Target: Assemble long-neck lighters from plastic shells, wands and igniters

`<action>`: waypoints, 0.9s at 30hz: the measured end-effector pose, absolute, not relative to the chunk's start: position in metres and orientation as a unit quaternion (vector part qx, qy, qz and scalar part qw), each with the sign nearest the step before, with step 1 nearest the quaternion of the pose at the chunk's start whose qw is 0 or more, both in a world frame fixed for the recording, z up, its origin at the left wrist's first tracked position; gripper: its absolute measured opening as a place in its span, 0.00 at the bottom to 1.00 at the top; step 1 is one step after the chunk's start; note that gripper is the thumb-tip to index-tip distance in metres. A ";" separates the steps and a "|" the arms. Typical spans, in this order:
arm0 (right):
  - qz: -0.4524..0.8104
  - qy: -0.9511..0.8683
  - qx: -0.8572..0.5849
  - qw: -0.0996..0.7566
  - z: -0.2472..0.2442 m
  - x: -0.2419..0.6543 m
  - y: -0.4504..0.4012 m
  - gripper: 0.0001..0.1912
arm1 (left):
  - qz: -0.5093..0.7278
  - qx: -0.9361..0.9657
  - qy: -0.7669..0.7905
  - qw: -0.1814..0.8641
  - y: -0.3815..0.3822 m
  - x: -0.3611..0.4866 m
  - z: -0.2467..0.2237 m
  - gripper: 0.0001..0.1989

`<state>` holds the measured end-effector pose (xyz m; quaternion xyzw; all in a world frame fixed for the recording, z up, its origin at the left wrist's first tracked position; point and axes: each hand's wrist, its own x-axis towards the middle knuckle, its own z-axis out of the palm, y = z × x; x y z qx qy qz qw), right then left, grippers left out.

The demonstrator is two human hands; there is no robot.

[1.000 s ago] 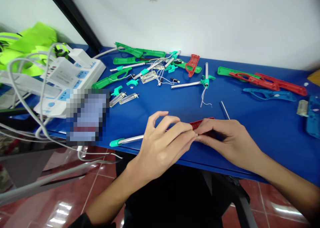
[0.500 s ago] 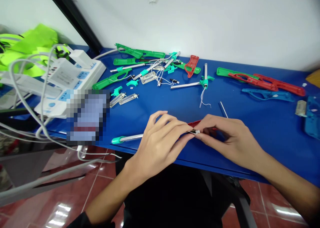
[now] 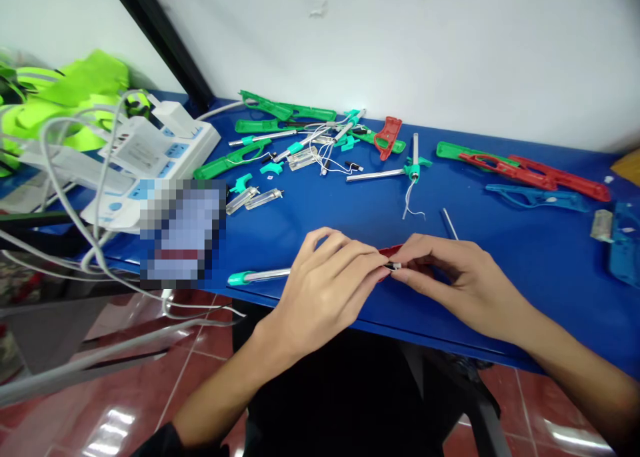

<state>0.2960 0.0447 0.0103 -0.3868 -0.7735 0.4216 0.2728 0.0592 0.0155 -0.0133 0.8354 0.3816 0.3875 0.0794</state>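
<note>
My left hand (image 3: pixel 327 283) and my right hand (image 3: pixel 463 280) meet above the front of the blue table. Both pinch a small black part with a white end (image 3: pixel 395 266) at their fingertips; its exact kind is too small to make out. Behind the fingers shows the edge of a red plastic piece (image 3: pixel 391 251), mostly covered by the hands. A silvery tube with a teal end (image 3: pixel 260 276) lies beside my left hand, its right end hidden. Just beyond my right hand is a thin white stick (image 3: pixel 451 223).
Green plastic shells (image 3: pixel 263 126), silvery tubes, teal pieces and white wires lie in a heap at the back. Red shells (image 3: pixel 560 177) and a blue shell (image 3: pixel 537 197) rest at the right. A power strip (image 3: pixel 197 151) with cables and a blurred phone-like rectangle (image 3: pixel 187 233) occupy the left.
The view has shifted slightly, so the table's things sit a little lower and further right. Both hands keep their pinch on the small part, which has turned slightly.
</note>
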 end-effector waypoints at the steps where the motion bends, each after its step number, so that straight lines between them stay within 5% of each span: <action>1: 0.430 -0.769 -0.391 0.267 0.010 0.297 0.045 0.07 | 0.379 0.836 0.387 0.091 0.015 0.057 -0.012 0.06; 4: 0.438 -0.763 -0.398 0.259 0.010 0.301 0.048 0.07 | 0.344 0.836 0.412 0.115 0.011 0.045 -0.007 0.13; 11: 0.437 -0.769 -0.396 0.248 0.010 0.300 0.052 0.08 | 0.333 0.843 0.408 0.114 0.010 0.032 -0.011 0.05; 27: 0.398 -0.802 -0.374 0.241 0.006 0.300 0.054 0.10 | 0.335 0.856 0.389 0.053 0.011 0.035 -0.021 0.07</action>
